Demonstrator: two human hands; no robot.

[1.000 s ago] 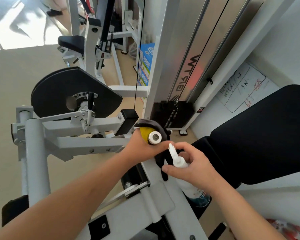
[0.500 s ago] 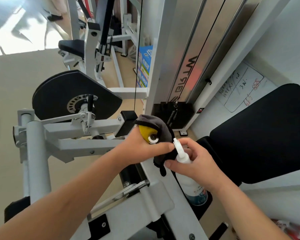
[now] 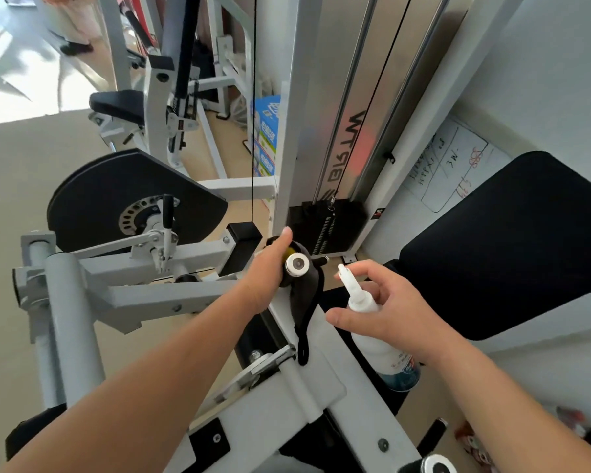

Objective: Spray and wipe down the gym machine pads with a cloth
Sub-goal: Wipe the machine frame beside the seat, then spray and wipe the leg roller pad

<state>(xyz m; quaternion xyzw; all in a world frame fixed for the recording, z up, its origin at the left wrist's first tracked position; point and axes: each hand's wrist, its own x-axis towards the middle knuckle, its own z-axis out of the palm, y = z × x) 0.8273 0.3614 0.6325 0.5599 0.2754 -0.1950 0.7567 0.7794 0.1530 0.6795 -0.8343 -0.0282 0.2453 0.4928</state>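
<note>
Far to the left of the handle [image 3: 297, 264], a thick white bar [image 3: 67, 322] is seen standing up. Up and to the left of the handle, a big black round plate [image 3: 93, 196] is fixed to the white frame [image 3: 171, 295]. A small lever [image 3: 167, 216] with a black tip is set in front of the plate.

Just left of the handle, the left hand [image 3: 270, 274] is found. Its fingers are wrapped round the handle, and a dark cloth [image 3: 309, 302] is held on the handle by them. One finger is stretched up along the side. A bit of yellow can be seen on the handle under the cloth, and the shiny silver end is left showing. The loose part of the cloth is hung down below the handle, over the white frame.

Behind the handle, a stack of black weights [image 3: 325, 230] is seen.

Just right of the handle, a white spray bottle [image 3: 372, 339] is held up by the right hand [image 3: 396, 308]. Its fingers are curled round the bottle's neck. The nozzle [image 3: 342, 270] is pointed at the cloth, close to it but not touching.

Up and to the right of the handle, a whiteboard [image 3: 447, 165] with writing is leaned on the wall. Further right of the handle, a big black pad [image 3: 512, 247] is seen.
</note>
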